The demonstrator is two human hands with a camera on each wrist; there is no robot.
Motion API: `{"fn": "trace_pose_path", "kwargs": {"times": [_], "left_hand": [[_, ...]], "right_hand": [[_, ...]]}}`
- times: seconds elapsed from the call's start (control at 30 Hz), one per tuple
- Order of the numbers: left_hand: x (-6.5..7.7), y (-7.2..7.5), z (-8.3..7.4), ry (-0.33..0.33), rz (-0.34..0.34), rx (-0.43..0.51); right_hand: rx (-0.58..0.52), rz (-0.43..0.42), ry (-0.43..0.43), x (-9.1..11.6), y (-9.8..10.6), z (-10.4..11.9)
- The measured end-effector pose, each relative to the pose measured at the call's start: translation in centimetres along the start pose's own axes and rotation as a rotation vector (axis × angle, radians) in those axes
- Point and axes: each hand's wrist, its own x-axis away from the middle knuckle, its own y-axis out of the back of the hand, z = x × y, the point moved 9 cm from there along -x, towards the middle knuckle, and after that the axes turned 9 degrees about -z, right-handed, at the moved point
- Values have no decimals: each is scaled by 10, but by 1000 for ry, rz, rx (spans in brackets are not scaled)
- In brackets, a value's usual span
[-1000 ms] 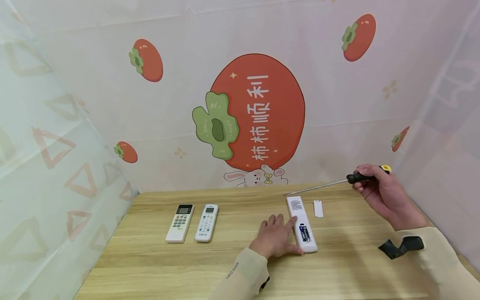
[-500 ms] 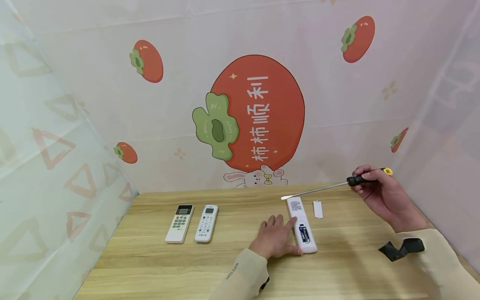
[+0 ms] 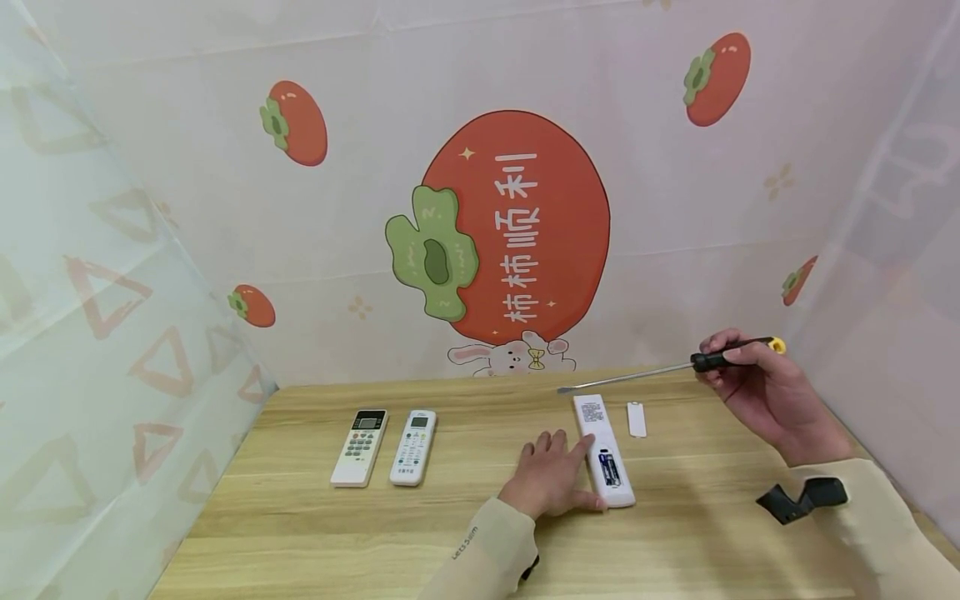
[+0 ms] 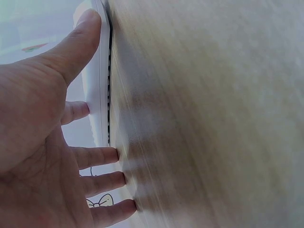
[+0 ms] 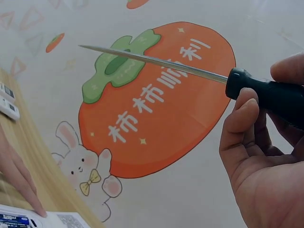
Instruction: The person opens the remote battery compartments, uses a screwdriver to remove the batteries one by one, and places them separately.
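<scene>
The remote [image 3: 599,438] lies on the worktop [image 3: 337,533], batteries [image 3: 609,469] exposed, cover [image 3: 637,419] at its right, seemingly mid battery access: the spread left grip [image 3: 551,482] touches it, while the right grip [image 3: 765,400] clasps a screwdriver [image 5: 199,73] whose tip, near the remote's far end, presumably needs careful lowering next.

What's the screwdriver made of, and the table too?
The screwdriver's shaft looks like smooth metal, because it gleams silver. Its dark handle seems plastic or rubber, from its soft sheen. The table looks like satiny wood because of its streaky grain, but that could be a printed covering.
</scene>
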Motion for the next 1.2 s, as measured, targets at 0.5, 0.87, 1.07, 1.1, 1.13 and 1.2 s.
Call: {"fn": "trace_pose_path", "kwargs": {"times": [0.5, 0.87, 1.07, 1.1, 1.13, 1.2], "left_hand": [[0, -1, 1, -5, -8, -3], [1, -2, 1, -12, -6, -7], [1, -3, 2, -6, -1, 2], [0, -3, 2, -4, 1, 7], [0, -3, 2, -2, 2, 12], [0, -3, 2, 2, 3, 22]], "right_hand": [[78, -92, 10, 1, 8, -2], [190, -127, 16, -1, 7, -3], [228, -234, 20, -1, 13, -5], [226, -251, 28, -1, 14, -5], [226, -268, 37, -1, 14, -4], [228, -296, 56, 0, 17, -2]]}}
